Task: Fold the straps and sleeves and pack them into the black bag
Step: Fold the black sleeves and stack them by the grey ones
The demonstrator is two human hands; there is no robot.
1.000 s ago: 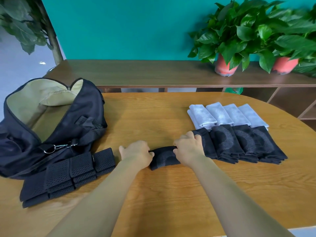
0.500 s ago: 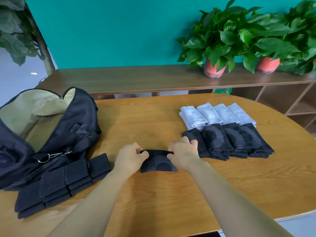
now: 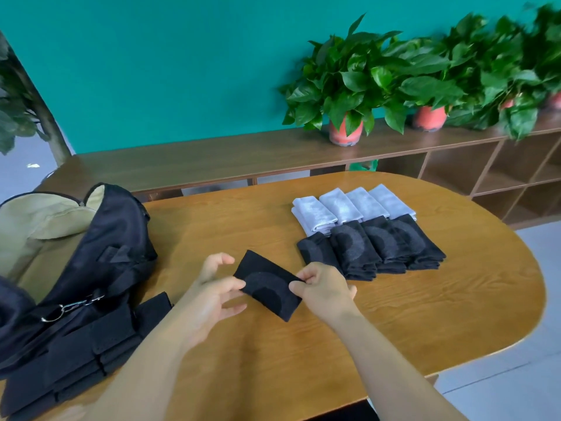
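Head view: your right hand (image 3: pixel 326 291) pinches the right edge of the folded black knit sleeve (image 3: pixel 267 284), held over the oval wooden table (image 3: pixel 425 299). Your left hand (image 3: pixel 209 293) touches its left edge with the thumb, fingers loosely spread. The open black fabric bag (image 3: pixel 115 238) sits at far left.

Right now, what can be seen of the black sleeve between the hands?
The black sleeve is a folded, flat rectangle of knit-looking fabric with a grey curved band across it. It sits diagonally over the wooden table. The right hand pinches its right edge; the left hand touches its left corner.
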